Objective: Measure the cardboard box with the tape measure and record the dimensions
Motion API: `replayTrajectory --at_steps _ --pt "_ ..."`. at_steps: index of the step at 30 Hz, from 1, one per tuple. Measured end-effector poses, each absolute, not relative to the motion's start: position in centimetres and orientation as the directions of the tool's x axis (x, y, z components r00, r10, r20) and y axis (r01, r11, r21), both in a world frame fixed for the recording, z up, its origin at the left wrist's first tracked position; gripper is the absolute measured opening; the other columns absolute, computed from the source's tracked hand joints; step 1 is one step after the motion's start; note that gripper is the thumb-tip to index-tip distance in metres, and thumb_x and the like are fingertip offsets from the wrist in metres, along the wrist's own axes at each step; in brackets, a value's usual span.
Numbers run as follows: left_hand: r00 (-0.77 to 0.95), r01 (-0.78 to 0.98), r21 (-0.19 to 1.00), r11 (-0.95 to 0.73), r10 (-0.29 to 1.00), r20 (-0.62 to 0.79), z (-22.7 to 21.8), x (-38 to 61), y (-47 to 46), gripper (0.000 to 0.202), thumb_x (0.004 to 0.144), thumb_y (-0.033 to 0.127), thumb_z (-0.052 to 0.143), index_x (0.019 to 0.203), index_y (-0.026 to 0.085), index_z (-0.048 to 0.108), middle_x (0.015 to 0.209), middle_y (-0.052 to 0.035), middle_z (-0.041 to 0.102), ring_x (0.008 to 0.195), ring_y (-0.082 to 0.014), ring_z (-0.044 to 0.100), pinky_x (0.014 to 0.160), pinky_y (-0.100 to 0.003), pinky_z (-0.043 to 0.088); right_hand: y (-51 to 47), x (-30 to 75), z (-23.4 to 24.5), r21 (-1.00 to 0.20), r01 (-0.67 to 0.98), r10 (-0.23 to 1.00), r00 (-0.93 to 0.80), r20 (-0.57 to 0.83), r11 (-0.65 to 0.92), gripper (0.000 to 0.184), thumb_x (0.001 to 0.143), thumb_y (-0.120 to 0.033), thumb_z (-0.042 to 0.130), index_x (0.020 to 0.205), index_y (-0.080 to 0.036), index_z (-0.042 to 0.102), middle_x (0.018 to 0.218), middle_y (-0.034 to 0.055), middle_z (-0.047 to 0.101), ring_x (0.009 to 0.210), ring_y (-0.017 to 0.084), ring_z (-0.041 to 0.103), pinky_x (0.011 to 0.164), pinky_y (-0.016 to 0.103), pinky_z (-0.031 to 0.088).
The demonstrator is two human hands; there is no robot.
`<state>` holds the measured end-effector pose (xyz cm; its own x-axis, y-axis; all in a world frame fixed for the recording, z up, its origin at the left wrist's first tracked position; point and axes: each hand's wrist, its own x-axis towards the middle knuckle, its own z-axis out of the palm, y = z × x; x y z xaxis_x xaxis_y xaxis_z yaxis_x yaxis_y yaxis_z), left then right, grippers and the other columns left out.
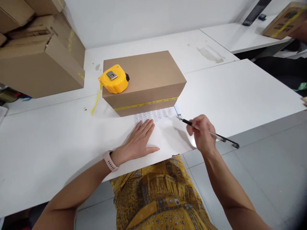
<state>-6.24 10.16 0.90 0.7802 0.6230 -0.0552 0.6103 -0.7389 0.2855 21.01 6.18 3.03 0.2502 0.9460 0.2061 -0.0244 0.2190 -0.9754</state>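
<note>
My left hand [137, 140] lies flat with fingers spread on a white sheet of paper [165, 135], its fingertips by rows of small handwriting. In my right hand [202, 132] is a pen [186, 121] with a black grip, its tip pointing left near the sheet's right side. Whether the tip touches the paper, I cannot tell. A slim black piece [230, 141] sticks out behind that hand. Just beyond the paper stands a closed brown cardboard box [146, 73] with a yellow tape strip along its front, covering the sheet's far edge. On its left end rests a yellow tape measure [114, 79].
Several cardboard boxes [26, 64] are stacked at the left against the wall. At the far right, a co-worker's hand [299, 32] is at another taped box [284, 22]. The white table [48, 140] ends close to my body.
</note>
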Motion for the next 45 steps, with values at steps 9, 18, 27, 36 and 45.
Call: replayTrajectory --at_steps 9,18,27,36,45 --pt "0.808 0.561 0.311 -0.767 0.589 -0.004 1.6 -5.5 7.6 0.101 0.088 0.067 0.06 0.156 -0.002 0.03 0.165 -0.032 0.028 0.155 -0.0421 0.027 0.125 -0.054 0.022 9.7 18.0 1.9 -0.994 0.106 0.998 0.052 -0.023 -0.029 0.037 0.084 -0.057 0.074 0.09 -0.021 0.069 0.082 0.0021 0.069 0.07 0.015 0.06 0.062 0.03 0.049" --pt "0.826 0.558 0.228 -0.798 0.56 -0.064 2.0 -4.1 7.7 0.11 0.085 0.071 0.062 0.153 -0.011 0.032 0.162 -0.0375 0.027 0.152 -0.0471 0.03 0.125 -0.055 0.021 11.2 17.0 0.4 -0.985 0.154 0.99 0.111 0.088 0.07 0.032 0.083 -0.05 0.076 0.085 -0.022 0.063 0.078 0.0009 0.062 0.066 0.014 0.054 0.06 0.031 0.044" --pt "0.825 0.565 0.091 -0.82 0.564 -0.043 1.4 -3.5 7.2 0.114 0.086 0.081 0.051 0.155 -0.009 0.033 0.164 -0.0337 0.026 0.15 -0.0454 0.036 0.124 -0.053 0.022 10.6 16.8 0.5 -0.933 0.349 0.978 0.146 0.148 0.09 0.03 0.088 -0.041 0.067 0.073 -0.024 0.047 0.058 -0.0066 0.042 0.054 0.011 0.037 0.052 0.027 0.029" --pt "0.838 0.542 -0.057 -0.838 0.545 -0.034 1.6 -3.6 7.1 0.111 0.089 0.084 0.039 0.154 -0.006 0.038 0.163 -0.0314 0.032 0.148 -0.042 0.04 0.123 -0.051 0.023 10.5 16.8 0.2 -0.918 0.383 0.982 0.105 0.159 0.108 0.025 0.09 -0.037 0.064 0.076 -0.024 0.048 0.059 -0.0067 0.041 0.052 0.01 0.037 0.049 0.027 0.029" --pt "0.845 0.534 -0.022 -0.845 0.534 -0.031 1.5 -3.6 7.3 0.112 0.09 0.083 0.04 0.154 -0.009 0.035 0.163 -0.0342 0.03 0.147 -0.045 0.04 0.122 -0.053 0.023 10.6 16.9 0.2 -0.914 0.389 0.983 0.092 0.162 0.114 0.025 0.09 -0.036 0.064 0.075 -0.024 0.048 0.058 -0.0063 0.042 0.052 0.01 0.038 0.049 0.026 0.03"
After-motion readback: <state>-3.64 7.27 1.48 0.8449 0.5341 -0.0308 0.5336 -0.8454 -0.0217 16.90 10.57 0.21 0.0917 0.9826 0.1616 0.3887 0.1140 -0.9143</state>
